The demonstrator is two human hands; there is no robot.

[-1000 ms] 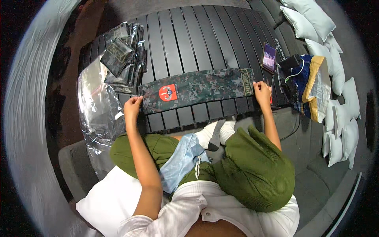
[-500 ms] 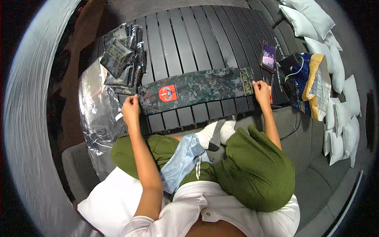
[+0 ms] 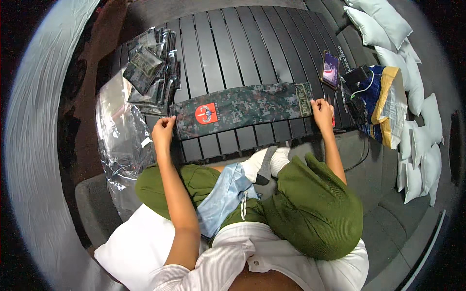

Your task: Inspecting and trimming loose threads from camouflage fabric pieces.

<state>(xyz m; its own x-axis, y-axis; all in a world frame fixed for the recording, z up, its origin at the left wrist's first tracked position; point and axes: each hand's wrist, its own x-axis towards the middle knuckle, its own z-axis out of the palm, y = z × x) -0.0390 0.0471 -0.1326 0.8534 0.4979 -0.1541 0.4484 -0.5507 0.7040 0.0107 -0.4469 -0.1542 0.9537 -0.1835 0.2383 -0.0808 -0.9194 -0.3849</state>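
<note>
A long camouflage arm sleeve [image 3: 252, 109] lies flat across the near part of the slatted black table [image 3: 238, 53]. It bears a red emblem toward its left end and lettering along its right end. My left hand [image 3: 162, 130] pinches the near edge of the left end between thumb and fingers. At the opposite end, my right hand [image 3: 322, 112] has the right edge pinched the same way. The cloth looks smooth and stretched out between both hands.
Clear packets of folded camouflage cloth [image 3: 154, 68] are piled at the table's left, beside loose clear plastic bags [image 3: 121, 145]. A phone [image 3: 330, 69] rests at the right, near a blue-and-yellow bag [image 3: 386, 104]. Pale blue cloth [image 3: 221, 199] lies on my lap.
My left hand has shifted slightly right along the sleeve's left end. My right hand and the sleeve stay nearly in place.
</note>
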